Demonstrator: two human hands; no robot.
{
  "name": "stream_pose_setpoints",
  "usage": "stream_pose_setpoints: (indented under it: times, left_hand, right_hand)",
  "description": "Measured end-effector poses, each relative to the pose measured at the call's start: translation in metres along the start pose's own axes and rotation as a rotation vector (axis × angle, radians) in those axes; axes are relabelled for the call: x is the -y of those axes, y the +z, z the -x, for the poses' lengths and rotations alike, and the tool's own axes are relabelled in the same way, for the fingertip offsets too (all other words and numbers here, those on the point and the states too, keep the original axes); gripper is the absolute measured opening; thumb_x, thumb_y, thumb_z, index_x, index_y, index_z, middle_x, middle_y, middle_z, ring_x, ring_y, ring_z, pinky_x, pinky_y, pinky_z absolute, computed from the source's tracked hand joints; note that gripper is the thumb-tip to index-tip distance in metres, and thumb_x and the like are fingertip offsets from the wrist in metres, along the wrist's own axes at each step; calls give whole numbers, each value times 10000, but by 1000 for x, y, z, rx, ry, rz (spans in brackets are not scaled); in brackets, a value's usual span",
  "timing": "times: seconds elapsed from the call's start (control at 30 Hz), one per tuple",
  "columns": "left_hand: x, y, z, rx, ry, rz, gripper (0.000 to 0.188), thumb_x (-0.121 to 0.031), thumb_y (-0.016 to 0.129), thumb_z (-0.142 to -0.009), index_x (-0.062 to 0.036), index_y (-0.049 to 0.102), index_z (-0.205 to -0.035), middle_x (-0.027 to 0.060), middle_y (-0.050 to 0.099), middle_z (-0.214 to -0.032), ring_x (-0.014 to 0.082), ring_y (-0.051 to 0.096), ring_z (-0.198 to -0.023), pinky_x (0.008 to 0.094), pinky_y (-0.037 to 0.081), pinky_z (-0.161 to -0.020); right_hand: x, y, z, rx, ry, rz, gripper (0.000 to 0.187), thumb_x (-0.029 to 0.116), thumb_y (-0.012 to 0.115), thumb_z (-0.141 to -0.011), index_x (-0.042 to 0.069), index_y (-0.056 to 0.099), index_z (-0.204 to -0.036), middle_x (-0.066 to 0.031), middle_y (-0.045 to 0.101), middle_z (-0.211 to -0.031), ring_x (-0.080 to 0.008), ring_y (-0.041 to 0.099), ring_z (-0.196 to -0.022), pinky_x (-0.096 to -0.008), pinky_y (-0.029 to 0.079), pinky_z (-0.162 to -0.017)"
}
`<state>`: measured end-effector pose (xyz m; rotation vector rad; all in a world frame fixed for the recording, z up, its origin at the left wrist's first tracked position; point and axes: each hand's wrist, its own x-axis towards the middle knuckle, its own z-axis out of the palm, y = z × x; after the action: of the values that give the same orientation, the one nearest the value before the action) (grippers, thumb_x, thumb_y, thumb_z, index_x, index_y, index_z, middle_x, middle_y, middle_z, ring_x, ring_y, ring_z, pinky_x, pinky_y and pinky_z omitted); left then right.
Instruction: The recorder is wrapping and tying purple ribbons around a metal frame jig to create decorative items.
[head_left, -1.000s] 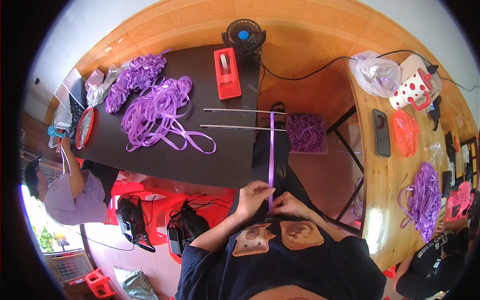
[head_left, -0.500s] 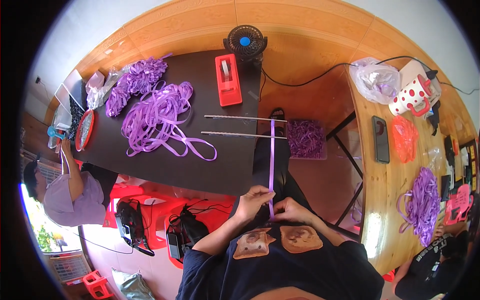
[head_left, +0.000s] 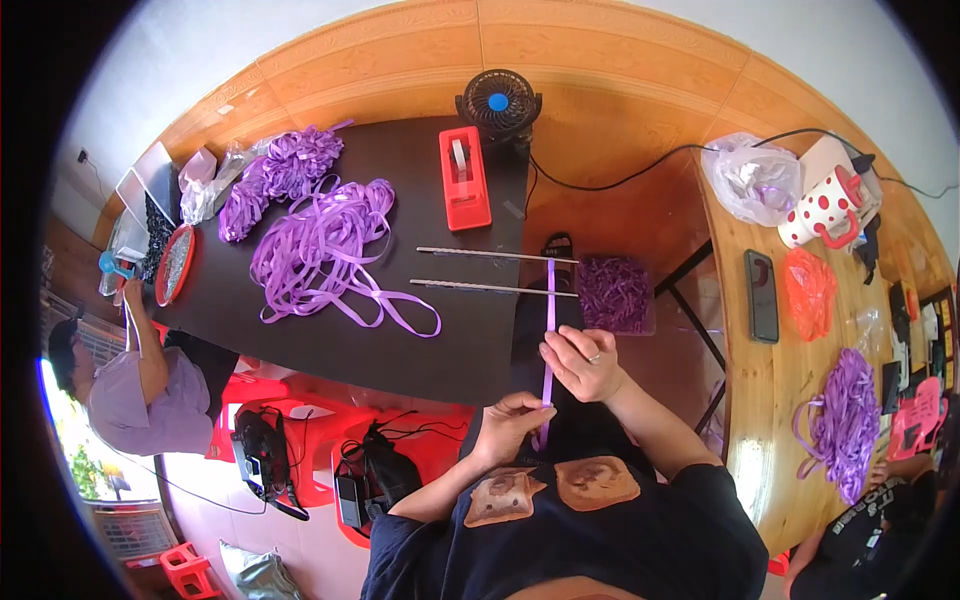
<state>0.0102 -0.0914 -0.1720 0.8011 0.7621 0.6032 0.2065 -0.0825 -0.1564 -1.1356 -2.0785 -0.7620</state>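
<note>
Holding a thin purple ribbon (head_left: 549, 330), both hands keep it stretched from the two metal rods (head_left: 495, 270) on the dark surface (head_left: 470, 350) down toward the body. The left hand (head_left: 512, 425) has its grip pinched on the lower end; the right hand (head_left: 585, 362) pinches it just above. This ribbon looks very light, soft and probably a little slippery, so taking it flat between thumb and finger seems safest.

1. The purple ribbon (head_left: 549, 330) looks like smooth, slightly shiny cloth.
2. The dark bench (head_left: 420, 330) is matt.
3. The red tape dispenser (head_left: 465, 180) is glossy plastic.
4. The two thin rods (head_left: 490, 270) look like metal.
</note>
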Motion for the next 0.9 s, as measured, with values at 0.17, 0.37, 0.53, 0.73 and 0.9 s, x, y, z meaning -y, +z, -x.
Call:
stream_pose_setpoints:
  times: [0.17,0.37,0.53,0.73,0.9]
  left_hand:
    - [0,2,3,-22,6,64,59,5,691,-802,-50,670,-793,-18,607,-692,40,520,-567,182,398,-505]
    - [-7,0,4,120,5,223,29,-11,672,-823,-40,672,-824,20,632,-789,69,564,-683,203,437,-608]
    - [7,-10,-15,319,-78,486,169,-129,617,-884,-27,636,-1017,40,638,-873,127,590,-779,258,463,-716]
    - [10,7,-46,191,-110,384,340,-128,553,-930,-40,512,-1256,69,624,-1027,127,605,-800,231,451,-700]
    - [0,30,-90,17,77,230,361,-153,549,-934,-32,482,-1268,65,620,-1038,117,595,-806,221,433,-694]
  right_hand:
    - [16,-4,3,-22,39,-20,246,141,659,-671,43,700,-893,-69,650,-1022,-214,572,-981,-325,390,-747]
    - [19,-22,-21,-93,65,-8,245,119,717,-666,30,689,-892,-69,650,-978,-194,599,-892,-317,393,-711]
    - [0,-35,-59,-111,185,-201,310,111,739,-609,27,664,-898,-59,640,-911,-192,596,-782,-338,366,-656]
    - [-79,-17,-108,-56,401,-466,141,-9,653,-685,49,640,-813,-61,608,-769,-249,551,-690,-350,368,-604]
    - [-132,42,-99,142,857,-1050,104,-63,553,-815,-72,648,-772,-62,637,-722,-91,578,-696,-250,448,-613]
